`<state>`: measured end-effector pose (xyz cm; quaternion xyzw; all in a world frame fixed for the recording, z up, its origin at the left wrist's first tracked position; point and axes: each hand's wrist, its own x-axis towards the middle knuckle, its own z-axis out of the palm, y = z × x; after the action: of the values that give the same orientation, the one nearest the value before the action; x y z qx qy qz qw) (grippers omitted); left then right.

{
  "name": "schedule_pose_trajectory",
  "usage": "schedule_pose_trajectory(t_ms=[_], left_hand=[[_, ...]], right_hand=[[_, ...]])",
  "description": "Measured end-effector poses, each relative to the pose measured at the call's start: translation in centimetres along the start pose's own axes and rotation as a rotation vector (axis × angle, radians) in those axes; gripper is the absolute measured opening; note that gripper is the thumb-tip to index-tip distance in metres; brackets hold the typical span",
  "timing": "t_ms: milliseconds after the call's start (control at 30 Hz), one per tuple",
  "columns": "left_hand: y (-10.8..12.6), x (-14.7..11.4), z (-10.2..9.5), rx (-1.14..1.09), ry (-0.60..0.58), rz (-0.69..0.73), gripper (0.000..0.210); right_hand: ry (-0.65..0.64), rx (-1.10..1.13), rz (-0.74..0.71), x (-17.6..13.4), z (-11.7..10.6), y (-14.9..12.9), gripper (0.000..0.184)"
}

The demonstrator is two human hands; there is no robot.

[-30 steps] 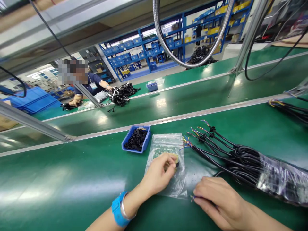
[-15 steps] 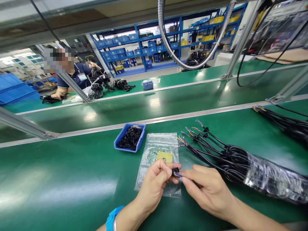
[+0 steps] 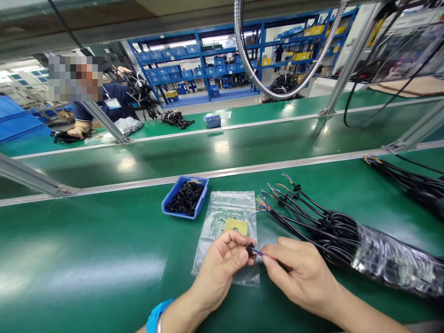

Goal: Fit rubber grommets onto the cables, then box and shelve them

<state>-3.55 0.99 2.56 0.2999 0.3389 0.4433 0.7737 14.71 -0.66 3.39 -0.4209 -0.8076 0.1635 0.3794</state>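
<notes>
My left hand pinches a small black plastic part between thumb and fingers. Thin wires, one of them blue, stick out of the part's right side. Closed on their other end are the thumb and forefinger of my right hand. Below both hands lies a clear zip bag with a yellow label in it. A blue bin full of small black parts stands to the left of the bag.
Black cables with bare coloured wire ends lie at right, partly wrapped in clear film. More cables lie farther right. A metal rail crosses behind. Beyond it, a co-worker handles black cable bundles. A metal hose hangs overhead.
The black part has turned slightly in my left fingers, and more of the wires shows between the hands. Across the bench, the co-worker has lifted a cable bundle.
</notes>
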Motion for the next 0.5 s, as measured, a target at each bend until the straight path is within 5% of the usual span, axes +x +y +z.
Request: schedule_pose_trajectory(t_ms=[500], left_hand=[[-0.4, 0.4, -1.1, 0.191, -0.018, 0.105, 0.024]], right_hand=[[0.064, 0.017, -0.011, -0.1, -0.1, 0.0, 0.014]])
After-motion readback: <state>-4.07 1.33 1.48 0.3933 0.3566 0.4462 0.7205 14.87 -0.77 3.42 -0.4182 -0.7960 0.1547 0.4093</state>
